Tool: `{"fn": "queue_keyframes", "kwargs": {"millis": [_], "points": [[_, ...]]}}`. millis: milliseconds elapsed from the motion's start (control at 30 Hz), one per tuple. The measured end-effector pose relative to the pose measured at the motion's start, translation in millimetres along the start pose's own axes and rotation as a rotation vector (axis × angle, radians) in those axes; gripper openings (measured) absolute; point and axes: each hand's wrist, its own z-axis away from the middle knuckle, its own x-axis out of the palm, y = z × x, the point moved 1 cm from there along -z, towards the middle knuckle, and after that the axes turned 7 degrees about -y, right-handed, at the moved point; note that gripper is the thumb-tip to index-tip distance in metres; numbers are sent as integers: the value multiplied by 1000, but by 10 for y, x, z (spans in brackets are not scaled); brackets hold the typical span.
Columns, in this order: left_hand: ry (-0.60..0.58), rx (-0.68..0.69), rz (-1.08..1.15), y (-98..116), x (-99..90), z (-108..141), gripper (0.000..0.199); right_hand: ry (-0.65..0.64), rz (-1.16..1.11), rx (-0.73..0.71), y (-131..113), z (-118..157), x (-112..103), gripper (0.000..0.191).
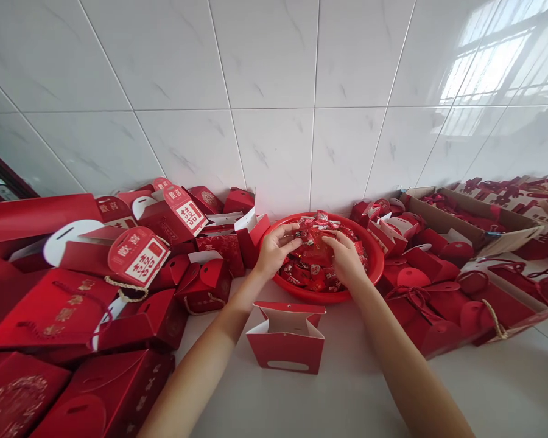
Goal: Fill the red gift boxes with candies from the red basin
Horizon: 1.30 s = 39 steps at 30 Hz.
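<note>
Both of my hands are over a red plastic basin (377,267) filled with small wrapped candies (304,277). My left hand (274,248) is closed at the basin's left side, thumb and fingers drawn together. What lies between them is too small to make out among the wrappers. At the right side, my right hand (344,254) pinches the edge of a shiny red packet (318,244) that lies above the candies. In front of the basin, between my forearms, stands a red paper gift box (290,353) with its top open and white inside.
Red gift boxes (137,316) are piled at the left, some with rope handles. More red boxes (429,274) crowd the right, beside a cardboard carton (479,210). A tiled wall (274,146) rises behind the white tabletop (274,407).
</note>
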Motion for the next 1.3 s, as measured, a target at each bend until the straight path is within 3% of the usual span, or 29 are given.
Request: {"fn": "queue_keyframes", "kwargs": {"millis": [133, 300, 467, 633, 733, 867, 1000, 1200, 1300], "points": [[-5, 14, 0, -6, 41, -37, 43, -108, -19, 58, -42, 43, 33, 31], [-59, 10, -19, 10, 47, -38, 45, -166, 32, -4, -69, 95, 35, 52], [-158, 19, -79, 29, 35, -18, 54, -160, 164, -59, -74, 99, 26, 46], [-231, 42, -285, 3, -6, -21, 63, -101, 289, -155, -94, 87, 31, 27], [-258, 4, -424, -8, -69, -22, 46, 9, 286, -228, -87, 58, 2, 25], [-453, -62, -565, -20, -116, -21, 18, 168, 279, -291, -71, 28, -45, 29], [-568, -96, -727, -70, -68, -49, 29, 167, 296, -315, -75, 34, -42, 30], [-483, -141, -953, -143, 26, -89, 41, 139, 287, -319, -88, 58, -21, 29], [-497, -158, -994, -121, 35, -95, 48, 150, 282, -328, -80, 53, -21, 28]]}}
